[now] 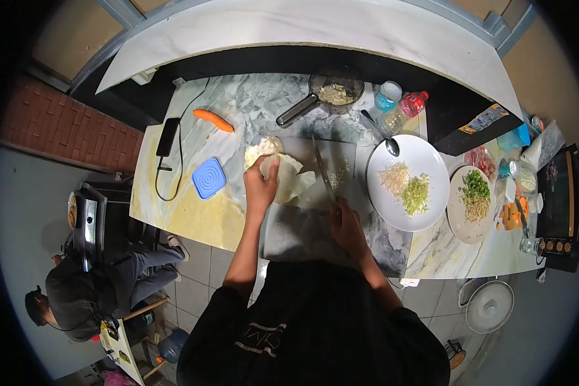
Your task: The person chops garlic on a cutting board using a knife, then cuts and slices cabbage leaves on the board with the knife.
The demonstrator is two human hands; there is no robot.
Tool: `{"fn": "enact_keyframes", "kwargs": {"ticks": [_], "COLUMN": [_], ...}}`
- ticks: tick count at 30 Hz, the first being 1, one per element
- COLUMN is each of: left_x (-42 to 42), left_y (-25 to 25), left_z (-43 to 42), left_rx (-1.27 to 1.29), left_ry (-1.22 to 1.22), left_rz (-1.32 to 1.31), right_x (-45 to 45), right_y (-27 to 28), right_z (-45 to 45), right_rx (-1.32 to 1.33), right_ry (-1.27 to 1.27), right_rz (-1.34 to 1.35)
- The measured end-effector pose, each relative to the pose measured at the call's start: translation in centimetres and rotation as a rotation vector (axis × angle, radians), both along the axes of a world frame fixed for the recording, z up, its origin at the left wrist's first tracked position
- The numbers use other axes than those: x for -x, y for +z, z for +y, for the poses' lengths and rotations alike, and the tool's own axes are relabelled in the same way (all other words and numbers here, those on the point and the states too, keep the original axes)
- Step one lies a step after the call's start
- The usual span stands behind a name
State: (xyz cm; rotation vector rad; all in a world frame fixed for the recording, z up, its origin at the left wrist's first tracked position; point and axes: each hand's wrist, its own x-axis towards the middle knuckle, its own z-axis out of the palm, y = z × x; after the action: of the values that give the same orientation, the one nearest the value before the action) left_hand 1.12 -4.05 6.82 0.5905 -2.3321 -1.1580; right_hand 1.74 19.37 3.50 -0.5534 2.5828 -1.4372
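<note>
My left hand (261,186) grips a pale cabbage (285,172) from its left side, fingers curled over it. A kitchen knife (323,166) is in my right hand (347,226), its blade pointing away from me, just right of the cabbage. Both lie over a grey cutting board (346,152). Small chopped bits (338,177) are scattered on the board to the right of the blade. A loose cabbage leaf piece (306,182) sits between the cabbage and the knife.
Rightward are a white plate (392,209) with two chopped heaps, a spoon (391,145) on its rim and a second plate (460,222). A lidded pan (336,80), bottle (395,116), carrot (213,119) and blue lid (209,178) surround the board. A person (87,293) sits at left.
</note>
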Motion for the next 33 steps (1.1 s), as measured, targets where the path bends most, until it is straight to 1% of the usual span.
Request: {"fn": "enact_keyframes", "kwargs": {"ticks": [1,2,3,4,6,7,8,9,10,13,14,16,17,19,20,22,23,24,25,26,28,29,31,32,33], "left_x": [0.4,0.6,0.6,0.8,0.9,0.8,0.8,0.9,0.9,0.2,0.0,-0.8,-1.3,-2.2,-2.3,-2.3,-2.4,-2.6,-2.8,-2.7,-2.5,-2.5,-2.5,-2.4,-2.3], "left_y": [-0.3,-0.3,-0.2,-0.2,-0.2,-0.2,-0.4,-0.6,-0.8,-0.3,-0.7,-2.0,-2.1,-2.3,-2.9,-4.3,-4.1,-3.9,-3.7,-3.9,-4.6,-5.1,-6.0,-6.3,-6.6], "left_z": [0.0,0.1,0.1,0.3,0.8,1.0,1.2,1.3,1.3,1.3,1.5,2.0,2.2,2.4,2.4,2.4,2.5,2.7,2.7,2.7,2.7,2.6,2.4,2.5,2.7], "left_rx": [0.096,0.191,0.177,0.172,0.208,0.212,0.206,0.159,0.114,0.041,0.040,-0.165,-0.166,0.049,0.048,0.212,0.211,0.126,0.039,0.038,0.043,0.041,-0.133,-0.133,-0.153], "left_ry": [0.004,0.006,-0.041,-0.046,-0.115,-0.115,-0.116,-0.116,-0.116,-0.117,-0.121,-0.088,-0.091,-0.149,-0.151,-0.122,-0.121,-0.084,-0.047,-0.044,-0.062,-0.062,-0.064,-0.064,-0.065], "left_rz": [0.066,0.131,0.027,0.028,-0.014,-0.029,-0.030,0.001,0.033,0.002,0.003,0.071,0.067,0.029,0.027,0.155,0.154,0.044,-0.067,-0.068,0.101,0.100,-0.014,-0.016,0.066], "right_x": [-0.2,-0.5,-0.8,-1.0,-1.4,-1.6,-1.7,-1.8,-1.8,-2.5,-2.6,-2.8,-2.8,-2.7,-2.6,-2.6,-2.6,-2.7,-2.7,-2.5,-2.6,-2.6,-2.6,-2.6,-2.6], "right_y": [-0.4,-0.9,-1.3,-1.6,-1.6,-1.5,-1.2,-0.9,-1.0,-2.1,-2.4,-2.9,-2.6,-1.8,-1.3,-1.2,-1.3,-1.4,-1.4,-1.4,-1.6,-1.5,-1.2,0.3,1.2], "right_z": [0.0,0.0,0.1,0.3,0.4,0.5,0.5,0.5,0.5,0.4,0.2,0.2,0.1,-0.1,-0.3,-0.4,-0.4,-0.4,-0.4,-0.3,-0.2,-0.3,-0.4,-0.7,-0.9], "right_rx": [-0.005,0.004,0.013,0.007,-0.037,-0.045,-0.029,-0.012,-0.015,-0.060,-0.086,-0.112,-0.123,-0.134,-0.101,-0.068,-0.044,-0.021,-0.023,0.005,0.029,0.010,-0.009,-0.025,-0.040], "right_ry": [-0.001,-0.008,-0.016,-0.021,0.011,0.011,0.033,0.055,0.052,0.065,0.060,0.050,0.059,0.066,0.058,0.050,0.037,0.026,0.028,0.032,0.036,0.052,0.067,0.079,0.091], "right_rz": [-0.003,0.111,0.224,0.225,0.060,0.057,-0.021,-0.098,-0.097,-0.119,-0.085,-0.054,-0.096,-0.141,-0.149,-0.157,-0.096,-0.036,-0.038,-0.044,-0.053,-0.052,-0.053,-0.123,-0.192]}}
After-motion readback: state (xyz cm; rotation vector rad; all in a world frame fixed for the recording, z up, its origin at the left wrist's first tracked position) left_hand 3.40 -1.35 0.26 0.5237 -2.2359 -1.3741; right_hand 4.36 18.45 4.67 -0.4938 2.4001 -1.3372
